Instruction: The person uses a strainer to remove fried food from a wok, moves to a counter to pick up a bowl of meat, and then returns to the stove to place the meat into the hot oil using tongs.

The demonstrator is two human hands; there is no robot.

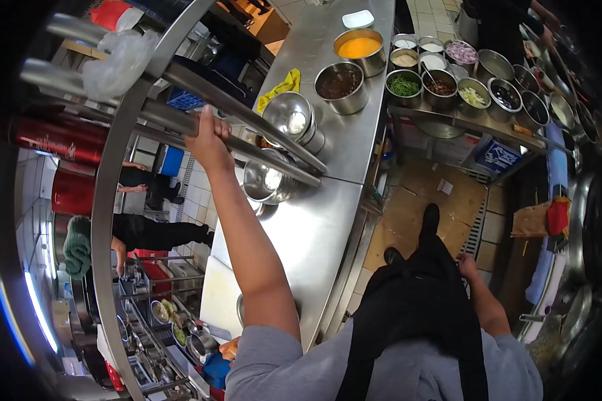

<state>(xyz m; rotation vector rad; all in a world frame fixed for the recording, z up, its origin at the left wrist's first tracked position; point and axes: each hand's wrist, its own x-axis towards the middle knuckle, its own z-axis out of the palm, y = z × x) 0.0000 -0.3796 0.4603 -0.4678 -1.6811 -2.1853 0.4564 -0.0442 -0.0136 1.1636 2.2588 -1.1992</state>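
Note:
My left hand (211, 137) is raised to the overhead shelf, its fingers wrapped around a steel shelf bar (264, 155). Below that bar, stacked metal bowls (289, 110) and a second metal pot (264, 180) stand on the steel counter (314, 220). My right hand (468, 266) hangs low beside the black apron (408, 321). Its fingers look curled, but what they hold, if anything, I cannot make out.
On the counter are a pot of orange liquid (358, 47), a pot of dark sauce (341, 87) and a yellow cloth (281, 90). Several ingredient tins, one with chopped greens (403, 85), stand right. Woks (582, 227) line the right side. Other people (160, 230) stand beyond the shelf.

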